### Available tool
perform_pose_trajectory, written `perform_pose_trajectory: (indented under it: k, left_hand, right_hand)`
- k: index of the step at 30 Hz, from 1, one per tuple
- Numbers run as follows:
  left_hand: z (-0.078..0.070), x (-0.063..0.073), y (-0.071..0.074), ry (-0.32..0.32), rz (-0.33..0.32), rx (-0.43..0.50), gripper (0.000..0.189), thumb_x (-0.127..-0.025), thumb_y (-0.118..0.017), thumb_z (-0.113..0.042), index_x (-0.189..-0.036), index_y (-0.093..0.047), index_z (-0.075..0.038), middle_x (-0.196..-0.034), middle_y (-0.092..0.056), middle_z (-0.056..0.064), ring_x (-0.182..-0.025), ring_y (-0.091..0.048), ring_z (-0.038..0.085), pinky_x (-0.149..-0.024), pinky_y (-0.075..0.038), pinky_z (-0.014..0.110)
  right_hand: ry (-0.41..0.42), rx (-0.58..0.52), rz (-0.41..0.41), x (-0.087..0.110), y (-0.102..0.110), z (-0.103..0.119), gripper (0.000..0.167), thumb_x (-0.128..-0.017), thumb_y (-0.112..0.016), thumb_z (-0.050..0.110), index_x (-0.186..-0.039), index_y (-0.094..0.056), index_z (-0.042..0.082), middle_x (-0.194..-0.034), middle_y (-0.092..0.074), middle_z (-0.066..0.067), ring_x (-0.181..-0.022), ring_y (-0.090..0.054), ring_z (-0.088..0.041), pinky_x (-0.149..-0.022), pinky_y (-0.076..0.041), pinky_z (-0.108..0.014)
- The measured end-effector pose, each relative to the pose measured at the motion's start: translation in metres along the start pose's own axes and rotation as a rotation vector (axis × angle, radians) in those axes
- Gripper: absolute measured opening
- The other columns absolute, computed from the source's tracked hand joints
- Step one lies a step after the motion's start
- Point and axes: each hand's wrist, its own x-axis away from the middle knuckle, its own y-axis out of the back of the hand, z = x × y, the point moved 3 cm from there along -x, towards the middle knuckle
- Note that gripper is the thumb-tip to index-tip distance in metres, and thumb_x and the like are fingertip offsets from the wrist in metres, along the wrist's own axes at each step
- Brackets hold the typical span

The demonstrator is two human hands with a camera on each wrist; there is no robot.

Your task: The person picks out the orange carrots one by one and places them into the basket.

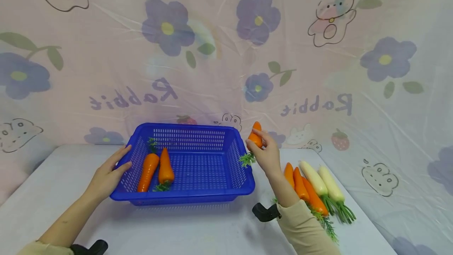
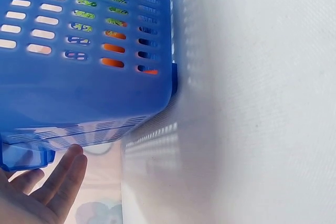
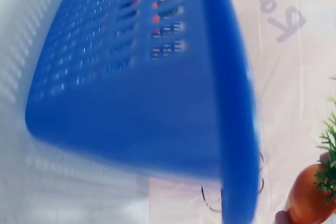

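Note:
A blue plastic basket [image 1: 192,193] with slotted walls stands on the white table. Two carrots lie inside toward its left end: one carrot [image 1: 148,171] with its greens at the back, the other carrot [image 1: 165,168] with greens at the front. My left hand [image 1: 107,173] holds the basket's left rim, its thumb over the edge; fingers [image 2: 65,179] show below the rim beside the outer wall. Just above the right rim, my right hand [image 1: 266,153] grips another carrot [image 1: 255,136] between thumb and fingers, tip upward. Its green leaves [image 3: 329,156] hang down near the rim.
Right of the basket, several carrots [image 1: 301,186] lie side by side, partly behind my right forearm. Two white radishes [image 1: 330,184] with green stems lie beside them. A patterned cloth [image 1: 212,70] with flowers and rabbits hangs behind the white table [image 1: 177,231].

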Motion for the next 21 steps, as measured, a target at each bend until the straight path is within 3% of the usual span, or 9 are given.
perform_pose_trajectory:
  k: [12, 21]
  left_hand:
    - [-0.003, 0.002, -0.001, -0.001, -0.014, 0.009, 0.056, -0.103, -0.037, -0.030, -0.152, -0.021, -0.007, -0.157, -0.011, 0.026, -0.138, -0.015, 0.057, -0.105, -0.021, 0.073]
    - [-0.001, 0.002, -0.001, 0.021, -0.004, 0.004, 0.057, -0.104, -0.035, -0.030, -0.153, -0.019, -0.008, -0.158, -0.009, 0.025, -0.138, -0.015, 0.057, -0.102, -0.021, 0.075]
  right_hand:
    - [0.095, -0.069, 0.104, 0.007, -0.042, 0.019, 0.045, -0.089, -0.068, 0.016, -0.131, -0.058, 0.003, -0.144, -0.043, -0.023, -0.116, -0.057, -0.042, -0.093, -0.052, -0.050]
    - [0.118, -0.067, 0.163, 0.018, -0.075, 0.031, 0.044, -0.089, -0.067, 0.018, -0.130, -0.058, 0.004, -0.140, -0.047, -0.021, -0.113, -0.058, -0.037, -0.092, -0.053, -0.048]
